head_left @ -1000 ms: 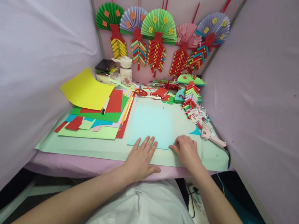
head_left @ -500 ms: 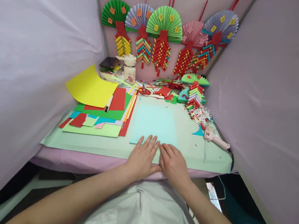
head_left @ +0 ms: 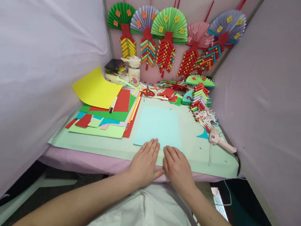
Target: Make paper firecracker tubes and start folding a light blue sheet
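A light blue paper sheet lies flat on the pale green mat in the middle of the table. My left hand rests flat at the sheet's near edge, fingers stretched out and together. My right hand lies flat right beside it, fingers extended onto the same near edge. The thumbs almost touch. Neither hand holds anything.
A stack of coloured sheets topped by a yellow sheet lies at the left. A pink glue gun sits at the right, behind it paper firecracker pieces. Red scissors and a white jar stand at the back. Paper fans hang on the wall.
My right hand slid left along the sheet's near edge, from its right corner to beside my left hand. The view shifted slightly.
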{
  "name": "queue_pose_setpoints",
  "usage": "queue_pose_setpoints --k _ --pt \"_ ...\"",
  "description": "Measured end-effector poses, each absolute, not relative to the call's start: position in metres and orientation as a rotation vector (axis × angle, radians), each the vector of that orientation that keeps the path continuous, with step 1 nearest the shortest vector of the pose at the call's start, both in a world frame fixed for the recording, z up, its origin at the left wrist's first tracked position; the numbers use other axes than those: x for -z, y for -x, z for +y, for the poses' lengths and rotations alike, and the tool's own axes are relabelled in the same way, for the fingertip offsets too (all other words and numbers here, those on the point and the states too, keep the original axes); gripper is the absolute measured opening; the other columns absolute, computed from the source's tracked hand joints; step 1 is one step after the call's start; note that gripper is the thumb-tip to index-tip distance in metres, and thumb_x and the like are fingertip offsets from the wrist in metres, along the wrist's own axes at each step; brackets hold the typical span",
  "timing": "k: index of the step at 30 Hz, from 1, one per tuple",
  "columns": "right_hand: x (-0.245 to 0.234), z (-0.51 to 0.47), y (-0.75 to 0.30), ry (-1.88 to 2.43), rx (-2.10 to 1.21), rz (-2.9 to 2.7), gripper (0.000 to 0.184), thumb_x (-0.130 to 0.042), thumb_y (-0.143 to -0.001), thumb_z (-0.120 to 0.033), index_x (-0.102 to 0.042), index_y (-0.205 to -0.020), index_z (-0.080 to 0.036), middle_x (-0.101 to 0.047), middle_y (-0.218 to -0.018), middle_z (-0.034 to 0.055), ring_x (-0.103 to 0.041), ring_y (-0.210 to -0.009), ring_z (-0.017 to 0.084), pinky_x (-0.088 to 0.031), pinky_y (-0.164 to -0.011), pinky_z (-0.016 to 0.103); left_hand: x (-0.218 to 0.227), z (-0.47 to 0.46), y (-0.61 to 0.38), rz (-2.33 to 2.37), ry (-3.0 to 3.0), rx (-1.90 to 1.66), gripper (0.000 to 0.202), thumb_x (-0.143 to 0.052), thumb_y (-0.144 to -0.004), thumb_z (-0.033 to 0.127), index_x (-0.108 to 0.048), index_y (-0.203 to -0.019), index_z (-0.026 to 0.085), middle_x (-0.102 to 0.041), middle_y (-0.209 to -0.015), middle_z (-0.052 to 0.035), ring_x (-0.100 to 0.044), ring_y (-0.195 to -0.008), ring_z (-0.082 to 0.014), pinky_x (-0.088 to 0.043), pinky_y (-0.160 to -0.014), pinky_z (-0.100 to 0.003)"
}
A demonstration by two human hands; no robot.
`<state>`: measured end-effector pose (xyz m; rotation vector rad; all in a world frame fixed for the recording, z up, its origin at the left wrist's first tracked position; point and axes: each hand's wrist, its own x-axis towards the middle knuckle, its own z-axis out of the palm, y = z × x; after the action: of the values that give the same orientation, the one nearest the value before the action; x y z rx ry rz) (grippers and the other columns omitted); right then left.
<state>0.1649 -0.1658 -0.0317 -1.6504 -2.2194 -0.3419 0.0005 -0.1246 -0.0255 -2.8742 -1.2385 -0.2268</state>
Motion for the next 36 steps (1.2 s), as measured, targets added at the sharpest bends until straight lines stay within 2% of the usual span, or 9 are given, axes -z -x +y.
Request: queue_pose_setpoints --k 8,16,19,22,26,30,36 --pt "0.031 -0.167 -0.165 1.656 0.337 -2.213 0.037 -0.047 -0.091 -0.017 -0.057 -0.127 -0.009 -0.06 -0.128 0.0107 -0.05 -0.115 0.026 -0.044 -0.099 0.041 0.022 -0.126 0.036 -1.406 2.731 0.194 0.088 -0.046 -0.083 0.062 -0.03 -0.145 0.002 -0.025 -0.154 -0.0198 -0.023 -0.143 -0.0294 -0.02 -0.117 -0.042" --pt "0.03 -0.167 -0.165 1.657 0.352 -2.21 0.038 -0.047 -0.091 -0.016 -0.057 -0.127 -0.009 -0.059 -0.128 0.0109 -0.05 -0.115 0.026 -0.044 -0.099 0.041 0.016 -0.125 0.06 -1.481 2.62 0.166 0.093 -0.045 -0.081 0.068 -0.035 -0.142 -0.002 -0.027 -0.151 -0.0249 -0.023 -0.143 -0.0318 -0.016 -0.117 -0.046" --pt "0.031 -0.167 -0.165 1.655 0.355 -2.214 0.038 -0.048 -0.091 -0.017 -0.056 -0.128 -0.008 -0.059 -0.128 0.0106 -0.049 -0.116 0.026 -0.043 -0.099 0.041 0.006 -0.13 0.05 -1.485 2.591 0.241 0.1 -0.048 -0.078 0.071 -0.032 -0.142 -0.004 -0.022 -0.152 -0.0273 -0.018 -0.144 -0.034 -0.014 -0.117 -0.048" --pt "0.032 -0.167 -0.165 1.654 0.346 -2.212 0.038 -0.047 -0.091 -0.017 -0.056 -0.128 -0.009 -0.059 -0.128 0.0107 -0.049 -0.117 0.026 -0.043 -0.099 0.041 0.0 -0.133 0.032 -1.345 2.659 0.353 0.099 -0.048 -0.08 0.07 -0.024 -0.147 0.001 -0.018 -0.155 -0.0233 -0.013 -0.145 -0.0313 -0.014 -0.117 -0.046" --pt "0.031 -0.168 -0.167 1.663 0.341 -2.185 0.037 -0.047 -0.091 -0.018 -0.057 -0.126 -0.01 -0.061 -0.126 0.0108 -0.05 -0.114 0.026 -0.043 -0.098 0.041 0.01 -0.128 0.01 -1.161 2.876 0.322 0.093 -0.044 -0.082 0.071 -0.027 -0.147 0.007 -0.026 -0.154 -0.0194 -0.021 -0.144 -0.0285 -0.018 -0.116 -0.043" --pt "0.028 -0.169 -0.165 1.676 0.331 -2.161 0.039 -0.049 -0.092 -0.023 -0.056 -0.127 -0.01 -0.06 -0.127 0.0112 -0.049 -0.115 0.027 -0.042 -0.098 0.042 0.023 -0.123 0.005 -1.187 2.929 0.3 0.096 -0.043 -0.08 0.074 -0.03 -0.146 0.006 -0.026 -0.154 -0.0197 -0.022 -0.143 -0.029 -0.02 -0.116 -0.043" --pt "0.025 -0.164 -0.151 1.631 0.339 -2.177 0.039 -0.048 -0.091 -0.021 -0.057 -0.128 -0.012 -0.06 -0.128 0.0094 -0.049 -0.115 0.026 -0.04 -0.099 0.042 0.024 -0.123 0.009 -1.156 2.932 0.298 0.094 -0.042 -0.081 0.072 -0.031 -0.145 0.004 -0.024 -0.155 -0.0193 -0.019 -0.144 -0.0289 -0.019 -0.117 -0.042"
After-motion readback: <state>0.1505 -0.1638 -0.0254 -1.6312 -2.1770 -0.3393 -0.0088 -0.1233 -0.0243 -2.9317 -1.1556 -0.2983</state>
